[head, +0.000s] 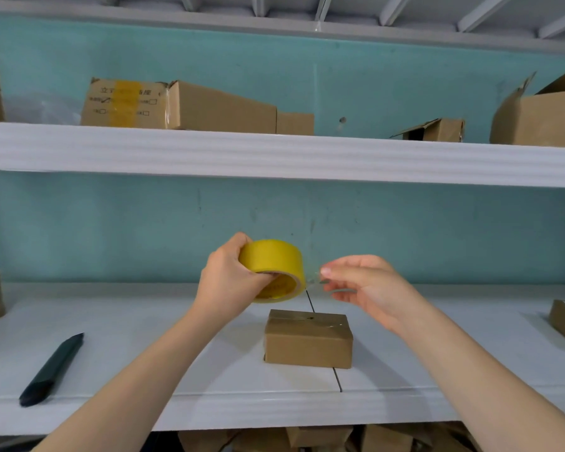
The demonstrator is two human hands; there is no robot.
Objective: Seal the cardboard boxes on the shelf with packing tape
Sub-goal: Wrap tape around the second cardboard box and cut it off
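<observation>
At 6 o'clock, nearest of all, a heap of cardboard (307, 438) is glimpsed under the white shelf (209, 409), too cropped to be counted. On that shelf, at 8 o'clock, one dark pen-like tool (51, 370) is laid, untouched. Just right of centre, the small box (307, 340) is set down closed, with a glossy strip already across its top seam. Above it, the one yellow tape roll (274, 265) is gripped by the left hand (229, 278), fingers curled into the core, while the tape end (313, 279) is pinched between thumb and forefinger of the right hand (369, 288), the other fingers loosely spread. The step in hand is judged to be drawing out a length: the strip is best kept taut and level, pulled longer than the box top, then lowered along the seam without a twist. Two more boxes are clipped at 9 and 3 o'clock. Farther off, on the upper shelf (274, 154), four boxes are counted for certain: one at 10 o'clock, one taped box (177, 106), and two open ones at 2 o'clock.
</observation>
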